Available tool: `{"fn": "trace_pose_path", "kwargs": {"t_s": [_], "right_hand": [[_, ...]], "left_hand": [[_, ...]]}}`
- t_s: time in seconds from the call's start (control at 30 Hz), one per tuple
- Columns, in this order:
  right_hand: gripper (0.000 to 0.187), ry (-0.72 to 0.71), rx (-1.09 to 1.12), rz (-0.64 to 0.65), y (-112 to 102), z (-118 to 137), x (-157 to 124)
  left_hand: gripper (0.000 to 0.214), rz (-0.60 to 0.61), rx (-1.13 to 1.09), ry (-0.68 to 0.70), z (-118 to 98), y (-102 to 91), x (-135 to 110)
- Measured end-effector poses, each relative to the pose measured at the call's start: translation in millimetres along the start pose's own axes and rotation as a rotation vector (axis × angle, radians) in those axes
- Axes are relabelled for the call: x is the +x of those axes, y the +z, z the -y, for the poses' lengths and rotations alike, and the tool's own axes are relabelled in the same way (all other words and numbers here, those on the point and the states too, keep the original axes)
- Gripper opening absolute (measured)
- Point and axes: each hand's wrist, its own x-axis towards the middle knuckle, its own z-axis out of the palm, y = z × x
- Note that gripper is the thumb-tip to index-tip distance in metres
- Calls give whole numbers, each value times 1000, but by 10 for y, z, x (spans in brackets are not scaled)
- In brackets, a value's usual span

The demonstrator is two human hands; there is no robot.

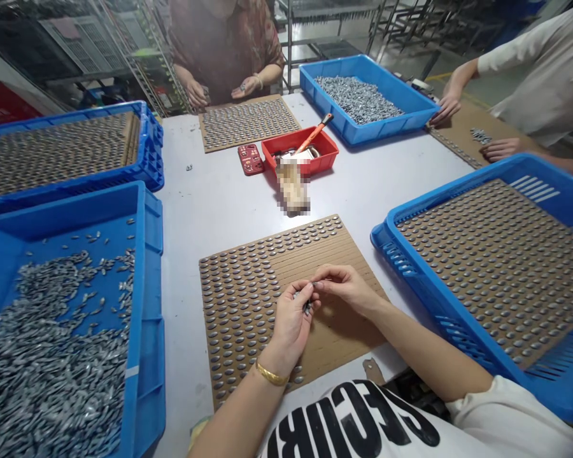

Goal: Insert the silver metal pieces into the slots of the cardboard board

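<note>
Cardboard board [337, 340] under both hands: the left hand [290, 329], gold bangle [271, 374] at its wrist, holds small grey oval pieces [307, 307] in its fingers, while the right hand [348, 291] closes narrowly on them at the fingertips. A tight, steady pinch suits pieces this small — rows of matching pieces [239, 318] cover the board's left side, a blue crate [148, 267] of loose ones just left of it.

Work table [186, 267] with trays and sheets

A cardboard sheet [337, 340] lies under the grip [309, 294], with rows of grey metal pieces [239, 318] set on it. A blue tray [150, 286] of loose pieces [52, 381] is placed left of the grip, and a blue tray [463, 337] holding a filled sheet [496, 267] right of it. Beyond the grip are placed a blurred object [292, 186], a red tray [298, 151] and a red case [251, 159], with a further sheet [248, 124] and a blue tray [363, 71] farther off.
</note>
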Motion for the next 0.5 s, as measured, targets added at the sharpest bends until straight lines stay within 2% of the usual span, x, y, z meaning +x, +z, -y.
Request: {"fn": "trace_pose_path", "kwargs": {"t_s": [0.1, 0.2, 0.3, 0.37, 0.43, 0.5], "right_hand": [[21, -61, -93, -34, 39, -9, -1], [19, -165, -374, -120, -95, -47, 56], [21, -222, -577, -354, -472, -120, 230], [24, -173, -676, -503, -786, -174, 389], [26, -145, -724, -570, -1052, -215, 539], [25, -130, -767, -601, -1217, -238, 653]], "left_hand": [[23, 2, 3, -2, 7, 2, -3], [17, -28, 7, -24, -5, 11, -11], [11, -88, -20, -60, -36, 19, -26], [15, -123, -52, -83, -60, 19, -38], [19, -130, -70, -87, -77, 16, -52], [20, -117, -59, -70, -84, 15, -68]]}}
